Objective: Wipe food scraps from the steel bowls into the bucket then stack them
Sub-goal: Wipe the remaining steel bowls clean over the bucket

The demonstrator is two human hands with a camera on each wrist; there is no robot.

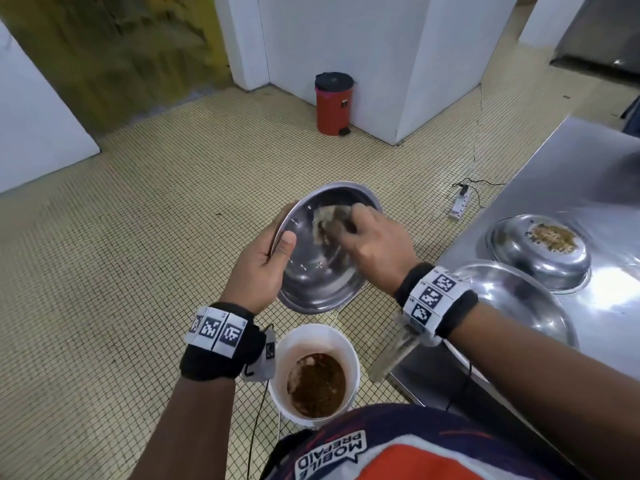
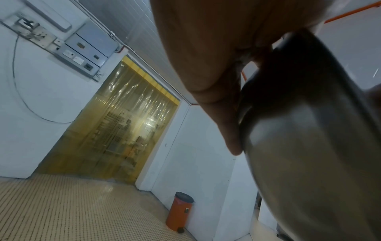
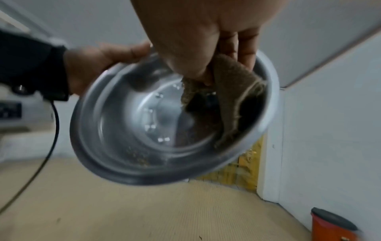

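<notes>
My left hand (image 1: 266,261) grips the rim of a steel bowl (image 1: 311,282), tilted toward me above the white bucket (image 1: 313,341), which holds brown scraps. My right hand (image 1: 374,244) pinches a brown cloth (image 1: 327,220) and presses it against the bowl's inner wall. In the right wrist view the cloth (image 3: 233,91) lies on the right side of the bowl (image 3: 134,130), where a few crumbs cling near the lower rim. The left wrist view shows the bowl's outer wall (image 2: 309,146) against my fingers (image 2: 226,122). Two more bowls sit on the steel counter: an upright one (image 1: 516,299) and an upturned one (image 1: 543,258) with scraps on its base.
The steel counter (image 1: 588,174) runs along my right. A red pedal bin (image 1: 332,102) stands by the white pillar ahead. A power strip (image 1: 460,202) with a cable lies on the tiled floor near the counter. A yellow strip curtain (image 2: 128,117) hangs at the far left.
</notes>
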